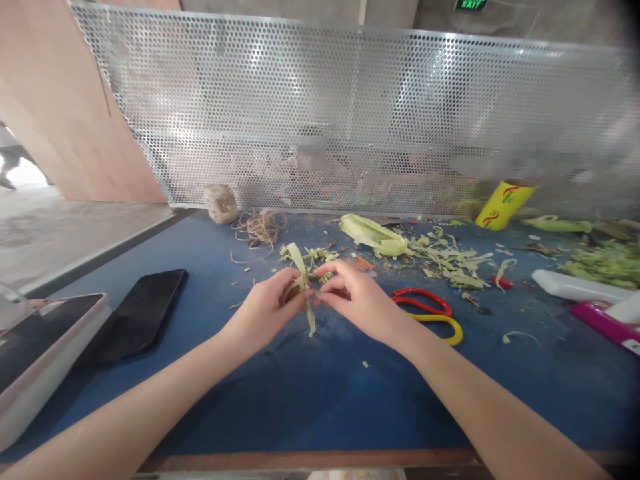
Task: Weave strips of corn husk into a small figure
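Note:
My left hand is closed in a pinch on a pale green strip of corn husk, whose lower end hangs below the fingers. Close against it, my right hand has thumb and fingers pressed together at the same husk strip; the exact grip is partly hidden. Just behind the fingers lie knotted green husk bits. A bundle of corn husk rests farther back. Beside my right forearm are scissors with a red and a yellow handle loop, their blades hidden under the arm.
A black phone and a pale-rimmed tray sit at left. A twine tangle lies by a whitish roll. Husk shreds, a yellow tube and a white-and-purple tool are at right. A perforated metal screen borders the back.

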{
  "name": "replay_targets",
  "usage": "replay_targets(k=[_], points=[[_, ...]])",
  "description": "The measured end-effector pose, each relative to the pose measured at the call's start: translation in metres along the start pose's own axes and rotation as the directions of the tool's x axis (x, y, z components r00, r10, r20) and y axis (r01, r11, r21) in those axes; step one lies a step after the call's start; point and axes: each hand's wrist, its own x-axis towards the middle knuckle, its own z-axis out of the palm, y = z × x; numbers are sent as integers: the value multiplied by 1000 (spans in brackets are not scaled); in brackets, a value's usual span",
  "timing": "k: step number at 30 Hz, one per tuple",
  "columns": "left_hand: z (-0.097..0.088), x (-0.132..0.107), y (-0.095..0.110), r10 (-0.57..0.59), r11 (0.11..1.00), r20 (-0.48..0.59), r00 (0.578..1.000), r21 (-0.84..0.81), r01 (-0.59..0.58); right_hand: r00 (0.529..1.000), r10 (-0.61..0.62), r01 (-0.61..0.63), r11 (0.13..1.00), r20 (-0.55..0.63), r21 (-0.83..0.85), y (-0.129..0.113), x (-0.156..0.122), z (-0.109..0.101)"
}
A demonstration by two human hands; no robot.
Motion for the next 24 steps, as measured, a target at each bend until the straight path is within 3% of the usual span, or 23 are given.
replay_targets(k=[3, 6, 10, 12, 14, 17, 18, 20, 22, 24], points=[[-3, 2, 0, -13, 999, -13, 1000, -30, 13, 1000, -1, 1, 1000, 12, 7, -2, 0, -4], [-5, 5, 0, -62, 984, -18, 998, -169, 58, 1000, -23, 22, 998, -5, -59, -2, 0, -7], [-3, 7, -1, -95, 921, 86, 992, -371, 120, 972, -230, 198, 912, -49, -359, -1, 1, -3], [-2, 6, 0, -110, 892, 164, 980, -418, 170, 932, -358, 269, 791, -59, -550, -1, -1, 0], [-1, 5, 2, -158, 862, 213, 964, -446, 239, 872, -460, 226, 680, -167, -697, -3, -3, 1], [-1, 3, 4, -245, 796, 201, 949, -517, 315, 735, -590, 128, 603, -333, -787, -7, -7, 0], [-1, 3, 4, -267, 773, 191, 945, -542, 328, 728, -605, 141, 594, -323, -792, -8, -8, 0], [0, 3, 3, -279, 738, 187, 942, -586, 335, 800, -558, 210, 606, -221, -767, -9, -8, 2], [0, 4, 2, -266, 730, 203, 942, -596, 335, 878, -452, 205, 651, -156, -731, -7, -7, 6], [0, 5, 2, -260, 749, 213, 942, -572, 336, 919, -371, 171, 683, -135, -710, -3, -6, 9]])
